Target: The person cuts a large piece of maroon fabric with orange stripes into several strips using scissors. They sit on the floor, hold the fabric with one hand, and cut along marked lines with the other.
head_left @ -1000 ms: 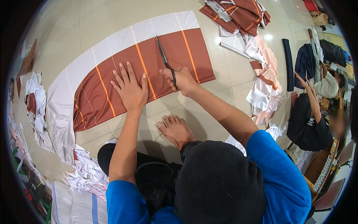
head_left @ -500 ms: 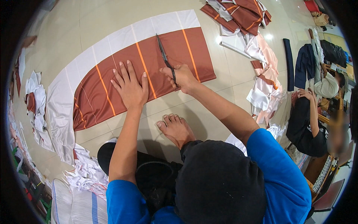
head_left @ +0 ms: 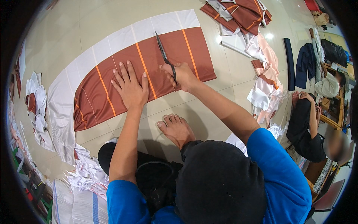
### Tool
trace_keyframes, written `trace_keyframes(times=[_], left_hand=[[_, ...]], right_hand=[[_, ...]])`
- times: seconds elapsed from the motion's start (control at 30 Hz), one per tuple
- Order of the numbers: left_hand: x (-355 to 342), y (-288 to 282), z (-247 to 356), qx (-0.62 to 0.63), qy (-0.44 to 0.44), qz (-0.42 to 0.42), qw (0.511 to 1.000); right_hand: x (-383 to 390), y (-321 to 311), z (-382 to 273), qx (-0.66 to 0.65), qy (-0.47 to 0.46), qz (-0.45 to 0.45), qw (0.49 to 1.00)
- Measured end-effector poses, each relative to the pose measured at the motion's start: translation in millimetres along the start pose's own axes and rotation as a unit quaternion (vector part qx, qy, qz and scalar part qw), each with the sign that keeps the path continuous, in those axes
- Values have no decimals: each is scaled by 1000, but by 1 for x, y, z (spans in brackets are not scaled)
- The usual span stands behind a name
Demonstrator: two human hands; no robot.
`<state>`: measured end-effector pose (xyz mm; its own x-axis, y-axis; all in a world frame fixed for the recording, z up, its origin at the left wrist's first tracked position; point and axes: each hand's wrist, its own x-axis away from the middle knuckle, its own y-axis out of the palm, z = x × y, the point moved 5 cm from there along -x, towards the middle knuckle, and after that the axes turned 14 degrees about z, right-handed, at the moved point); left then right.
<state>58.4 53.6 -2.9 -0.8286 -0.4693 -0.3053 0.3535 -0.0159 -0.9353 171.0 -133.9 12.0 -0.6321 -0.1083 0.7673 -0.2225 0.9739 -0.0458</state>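
A long panel of brown cloth (head_left: pixel 202 52) with orange stripes lies on the floor, with a white strip (head_left: pixel 143 31) along its curved far edge. My left hand (head_left: pixel 131 90) lies flat on the brown cloth, left of centre, fingers outstretched and slightly apart. My right hand (head_left: pixel 181 77) is closed around the black handles of long scissors (head_left: pixel 161 47) at the panel's near edge. Their blades extend across the brown cloth, tips near the boundary with the white strip. Whether the blades are parted is hard to tell. My bare foot (head_left: pixel 175 130) rests on the tiles below the panel.
Brown and white cloth piles (head_left: pixel 246 15) lie at upper right, pink fabric (head_left: pixel 269 56) below them. White scraps (head_left: pixel 37 112) lie at left, white sacks (head_left: pixel 78 205) at lower left. Dark folded pieces (head_left: pixel 304 67), a co-worker in black (head_left: pixel 300 123) and another person (head_left: pixel 326 86) are at right.
The scissors and my right hand have crept slightly away from me, toward the white strip. The co-worker in black has lowered their raised hands to near their feet and shifted position.
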Motion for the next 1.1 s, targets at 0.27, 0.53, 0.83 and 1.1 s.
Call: trace_keyframes(times=[0.27,0.53,0.83,1.1], left_hand=[[0,0,0,0,1,-2,1000],[0,0,0,-6,-1,-6,1000],[0,0,-1,-4,0,-6,1000],[0,1,-1,-6,4,-2,1000]], right_hand=[[-6,5,-9,4,-7,3,1000],[-8,8,-9,5,-9,12,1000],[-11,8,-9,13,-24,4,1000],[-20,13,-23,13,-31,1,999]])
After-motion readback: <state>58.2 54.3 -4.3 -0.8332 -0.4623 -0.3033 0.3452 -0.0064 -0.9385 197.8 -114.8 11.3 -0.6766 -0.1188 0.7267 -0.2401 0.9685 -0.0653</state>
